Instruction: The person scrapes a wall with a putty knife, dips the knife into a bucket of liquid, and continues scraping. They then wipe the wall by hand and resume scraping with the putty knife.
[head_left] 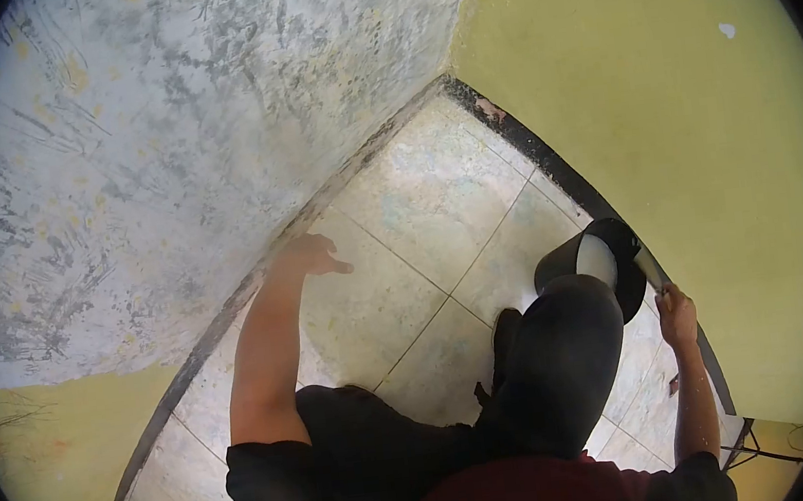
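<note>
bucket (600,259): base behind knee (560,361) | scraper (650,270): handle inside right hand (678,317)

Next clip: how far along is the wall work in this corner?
Done: most of the left wall shows bare grey-white rather than yellow. In hand: the right hand grips a flat blade at the black bucket; the left hand rests open at the wall's foot. Left: a yellow patch low on that wall; the right wall is yellow all over, should it count.

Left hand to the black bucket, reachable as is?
Probably not easily: the left hand rests by the grey wall, the raised knee sits between, and the bucket stands beside the right hand holding a scraper.
</note>
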The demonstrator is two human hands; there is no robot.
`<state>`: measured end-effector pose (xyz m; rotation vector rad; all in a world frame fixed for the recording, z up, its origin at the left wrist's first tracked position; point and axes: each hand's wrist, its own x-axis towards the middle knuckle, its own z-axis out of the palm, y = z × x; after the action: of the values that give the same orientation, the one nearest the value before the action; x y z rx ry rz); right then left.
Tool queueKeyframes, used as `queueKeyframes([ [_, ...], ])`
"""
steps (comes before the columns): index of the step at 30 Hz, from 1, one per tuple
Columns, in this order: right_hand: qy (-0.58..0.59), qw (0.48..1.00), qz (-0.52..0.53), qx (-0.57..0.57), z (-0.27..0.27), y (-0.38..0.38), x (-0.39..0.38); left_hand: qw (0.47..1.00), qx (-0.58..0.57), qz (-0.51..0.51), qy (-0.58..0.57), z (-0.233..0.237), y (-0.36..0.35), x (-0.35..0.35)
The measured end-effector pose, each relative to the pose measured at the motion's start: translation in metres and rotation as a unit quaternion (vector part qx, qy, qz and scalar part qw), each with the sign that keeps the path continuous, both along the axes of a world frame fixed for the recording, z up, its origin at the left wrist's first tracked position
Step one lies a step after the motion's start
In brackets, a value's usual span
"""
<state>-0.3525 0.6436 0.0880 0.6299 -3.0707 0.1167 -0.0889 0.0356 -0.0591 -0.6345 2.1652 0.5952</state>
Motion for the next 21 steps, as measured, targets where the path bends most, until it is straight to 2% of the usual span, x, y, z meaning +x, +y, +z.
queueKeyframes([
  [1, 0.0, 1.0, -0.002, -0.001, -0.002, 0.0, 0.005, 1.0, -0.002, 0.007, 0.005, 0.0, 0.0, 0.0],
  [3, -0.046, 0.994, 0.036, -0.095, -0.013, 0.007, 0.017, 1.0, -0.005, 0.009, 0.017, -0.004, 0.0, -0.001],
  [4, -0.049, 0.984, 0.115, 0.129, -0.026, 0.033, 0.001, 0.999, -0.006, -0.001, 0.034, -0.01, 0.0, 0.001],
  [5, -0.04, 0.984, 0.117, 0.128, -0.021, 0.034, 0.001, 0.999, -0.007, -0.007, 0.052, -0.007, -0.001, 0.0],
  [7, 0.075, 0.989, 0.106, 0.071, -0.009, 0.037, -0.005, 0.997, 0.01, 0.01, 0.072, -0.005, -0.005, 0.0],
  [8, 0.012, 0.998, -0.047, -0.026, -0.005, 0.032, -0.01, 0.996, 0.029, 0.016, 0.081, -0.005, -0.001, 0.003],
  [9, 0.01, 0.998, -0.05, -0.021, -0.002, 0.023, -0.008, 0.996, 0.034, 0.014, 0.078, -0.008, 0.001, 0.003],
  [11, 0.093, 0.976, -0.099, -0.172, 0.004, 0.008, 0.002, 0.992, 0.052, 0.053, 0.098, -0.006, -0.001, -0.004],
  [12, 0.126, 0.98, -0.039, -0.151, -0.017, 0.019, -0.002, 0.991, 0.058, 0.042, 0.109, 0.003, -0.001, -0.01],
  [13, 0.153, 0.983, 0.097, -0.017, -0.03, 0.034, -0.005, 0.992, 0.057, 0.036, 0.111, 0.011, -0.002, -0.015],
  [15, 0.078, 0.978, 0.09, 0.171, -0.036, 0.05, -0.003, 0.969, 0.129, 0.077, 0.195, 0.053, 0.001, -0.023],
  [16, 0.098, 0.989, 0.037, 0.101, -0.035, 0.045, -0.009, 0.968, 0.127, 0.086, 0.2, 0.068, -0.001, -0.025],
  [17, 0.112, 0.993, -0.017, 0.034, -0.028, 0.038, -0.01, 0.925, 0.223, 0.102, 0.292, 0.08, -0.001, -0.026],
  [18, 0.077, 0.993, -0.071, -0.045, -0.015, 0.028, -0.013, 0.865, 0.318, 0.11, 0.372, 0.094, 0.005, -0.026],
  [19, 0.059, 0.985, -0.101, -0.127, -0.018, 0.027, -0.016, 0.837, 0.386, 0.083, 0.379, 0.121, 0.015, -0.022],
  [20, 0.064, 0.997, -0.042, -0.007, -0.011, 0.022, -0.013, 0.803, 0.451, 0.053, 0.385, 0.156, 0.028, -0.016],
  [21, 0.068, 0.991, 0.021, 0.111, -0.003, 0.015, -0.009, 0.748, 0.53, 0.046, 0.396, 0.187, 0.048, -0.009],
])
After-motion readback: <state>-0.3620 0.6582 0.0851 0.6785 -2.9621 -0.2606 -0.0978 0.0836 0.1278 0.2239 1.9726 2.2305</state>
